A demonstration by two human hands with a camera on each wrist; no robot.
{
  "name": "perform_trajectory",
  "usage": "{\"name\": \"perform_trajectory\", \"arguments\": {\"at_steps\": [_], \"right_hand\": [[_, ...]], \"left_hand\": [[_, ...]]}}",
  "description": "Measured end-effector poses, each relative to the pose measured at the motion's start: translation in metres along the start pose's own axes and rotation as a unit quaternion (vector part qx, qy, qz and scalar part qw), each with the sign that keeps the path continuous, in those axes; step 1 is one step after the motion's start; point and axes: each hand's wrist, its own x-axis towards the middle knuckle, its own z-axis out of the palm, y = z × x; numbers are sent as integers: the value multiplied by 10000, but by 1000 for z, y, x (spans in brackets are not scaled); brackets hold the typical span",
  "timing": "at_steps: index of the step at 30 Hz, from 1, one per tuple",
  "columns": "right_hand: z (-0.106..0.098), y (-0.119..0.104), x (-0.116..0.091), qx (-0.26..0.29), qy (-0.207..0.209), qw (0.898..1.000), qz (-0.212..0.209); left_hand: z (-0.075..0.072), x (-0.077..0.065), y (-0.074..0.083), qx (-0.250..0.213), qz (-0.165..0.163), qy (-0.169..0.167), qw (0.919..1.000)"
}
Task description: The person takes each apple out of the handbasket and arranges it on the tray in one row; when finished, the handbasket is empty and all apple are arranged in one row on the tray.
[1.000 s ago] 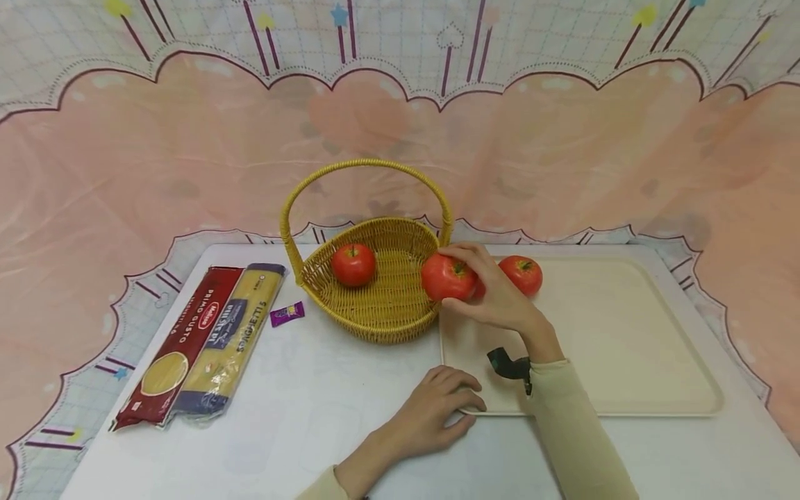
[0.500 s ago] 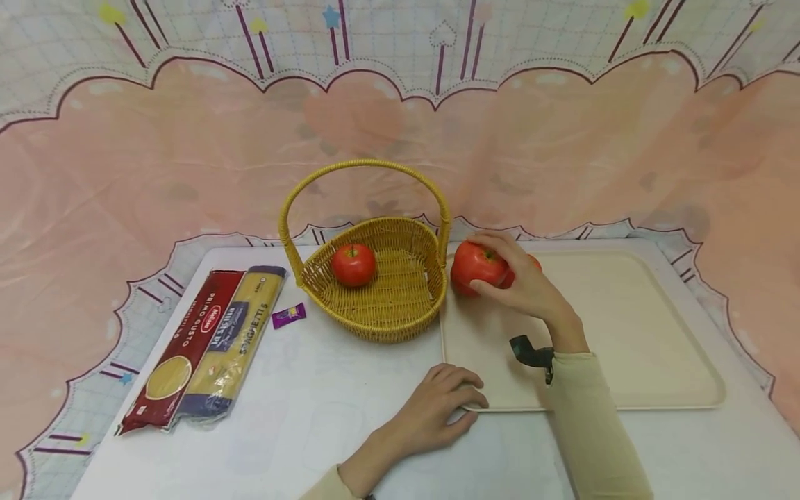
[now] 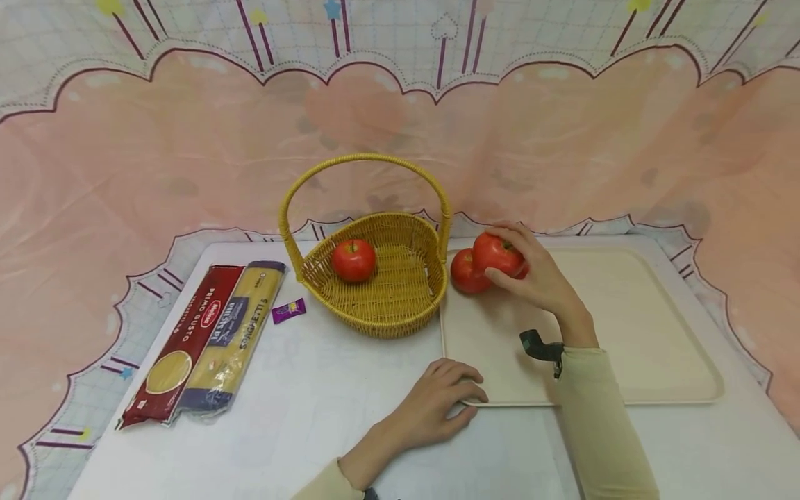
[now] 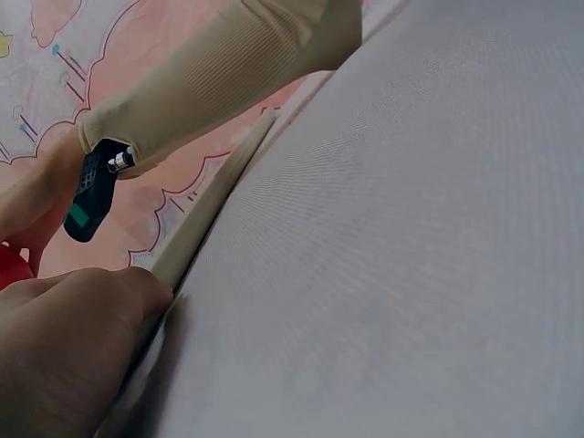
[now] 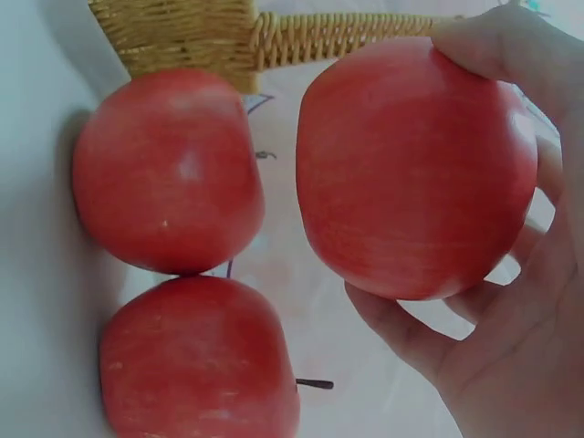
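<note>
My right hand [image 3: 540, 278] grips a red apple [image 5: 415, 173] above the left part of the beige tray [image 3: 625, 333], thumb and fingers around its sides. Two more red apples stand on the tray; in the right wrist view the one nearer the basket [image 5: 169, 169] is right against the other apple [image 5: 201, 356]. From the head, the held apple largely hides the farther one. My left hand [image 3: 434, 403] rests at the tray's front left corner, fingers relaxed over the rim. Another apple [image 3: 354, 261] sits in the left side of the yellow wicker basket [image 3: 387, 326].
The basket's tall arched handle [image 3: 365, 157] stands up beside the tray. At left lie a red pasta packet [image 3: 181, 340] and a yellow spaghetti packet [image 3: 234, 333], with a small purple wrapper [image 3: 289, 310] near the basket. A patterned cloth [image 3: 400, 139] hangs behind.
My right hand has carried the held apple rightward, from the basket's right rim to above the apples on the tray. The left hand has stayed at the tray corner.
</note>
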Motion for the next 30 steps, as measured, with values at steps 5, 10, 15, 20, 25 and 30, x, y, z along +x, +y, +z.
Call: {"name": "perform_trajectory", "arguments": {"at_steps": [5, 10, 15, 20, 25, 30], "right_hand": [[-4, 5, 2, -83, 139, 9999, 54], [-9, 9, 0, -114, 196, 9993, 286], [-11, 11, -4, -102, 221, 9985, 483], [-11, 14, -7, -60, 247, 9977, 621], [-15, 18, -9, -64, 445, 9963, 730], [-21, 22, -9, -49, 598, 9951, 788]], "left_hand": [[-2, 0, 0, -59, -58, -18, 10000], [-3, 1, 0, -101, -82, -41, 9999], [-3, -1, 3, -59, -71, -37, 10000], [-1, -5, 3, 96, 7, 38, 9999], [-1, -4, 2, 16, 10, 33, 10000], [0, -1, 1, 7, 1, 12, 10000]]}}
